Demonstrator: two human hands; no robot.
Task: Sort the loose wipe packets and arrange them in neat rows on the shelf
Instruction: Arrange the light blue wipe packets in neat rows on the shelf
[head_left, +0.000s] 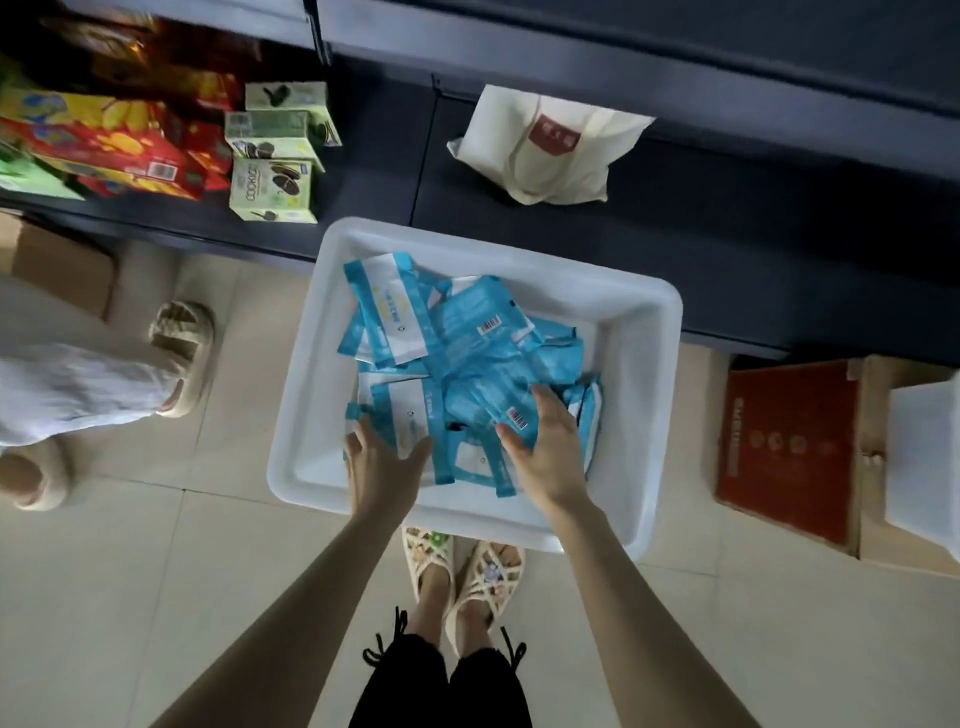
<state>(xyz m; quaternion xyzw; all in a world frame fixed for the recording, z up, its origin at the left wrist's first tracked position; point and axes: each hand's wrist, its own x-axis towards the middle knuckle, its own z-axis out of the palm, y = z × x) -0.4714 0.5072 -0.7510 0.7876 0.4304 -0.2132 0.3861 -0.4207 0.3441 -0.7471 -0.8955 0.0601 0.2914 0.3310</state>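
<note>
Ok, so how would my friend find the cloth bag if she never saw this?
Look at the long dark shelf across the top. Just behind the white tub of blue wipe packets lies a floppy cloth bag. It is the only cream thing there, with a red square on it, unlike the bright cookie boxes to its left.

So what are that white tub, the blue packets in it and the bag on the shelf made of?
Tub: looks like moulded plastic, smooth and milky white, with a rounded rolled rim.
Packets: probably thin plastic film, slightly glossy, creased, with printed barcodes.
Bag: seems to be cream cloth, matte, with soft folds and a sewn strap; the exact fabric cannot be told.
</note>
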